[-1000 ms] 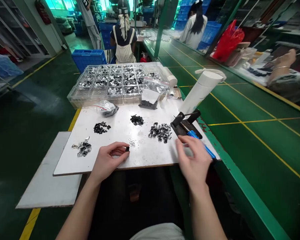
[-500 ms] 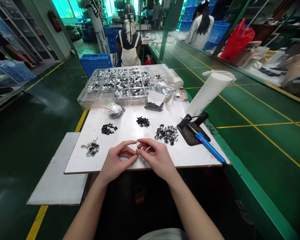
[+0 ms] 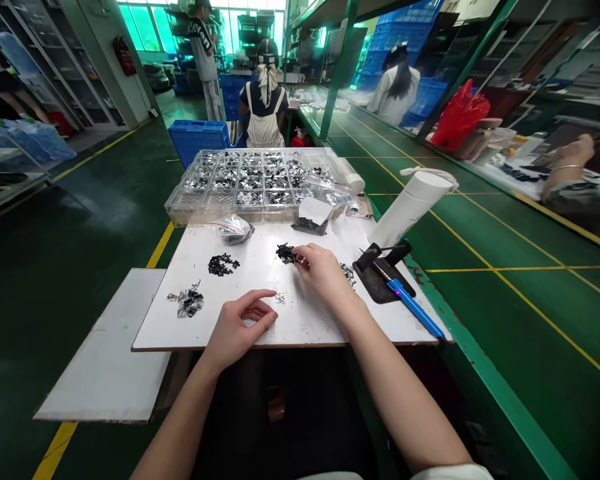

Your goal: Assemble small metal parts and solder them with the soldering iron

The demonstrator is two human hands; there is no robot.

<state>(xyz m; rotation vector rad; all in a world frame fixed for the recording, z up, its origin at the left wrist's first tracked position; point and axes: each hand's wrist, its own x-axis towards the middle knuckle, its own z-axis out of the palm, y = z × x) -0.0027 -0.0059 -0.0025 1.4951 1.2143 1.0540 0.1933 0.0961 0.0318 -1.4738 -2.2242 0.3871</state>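
My right hand (image 3: pixel 323 273) reaches to the right edge of a middle pile of small black parts (image 3: pixel 284 253). Its fingertips are pinched together there; whether a part is between them is too small to see. Near the front edge of the white board (image 3: pixel 180 335), my left hand (image 3: pixel 243 327) hovers with thumb and forefinger apart and the other fingers curled, nothing visible in it. Beside its forefinger lies a small scatter of thin metal pins (image 3: pixel 280 296). My right hand partly covers a pile of shiny metal pieces (image 3: pixel 349 275).
More black parts (image 3: pixel 223 265) and silvery pieces (image 3: pixel 190 302) lie at left. A blue soldering-iron-like tool (image 3: pixel 415 308) rests on a black stand (image 3: pixel 380 283). Behind are plastic bags (image 3: pixel 235 230), a compartment box (image 3: pixel 180 212) and a white bottle (image 3: pixel 405 207). Other people sit and stand farther off.
My hands were together at the board's front; my right hand has moved forward to the middle black pile. My left hand stays near the front, its thumb and forefinger now apart.
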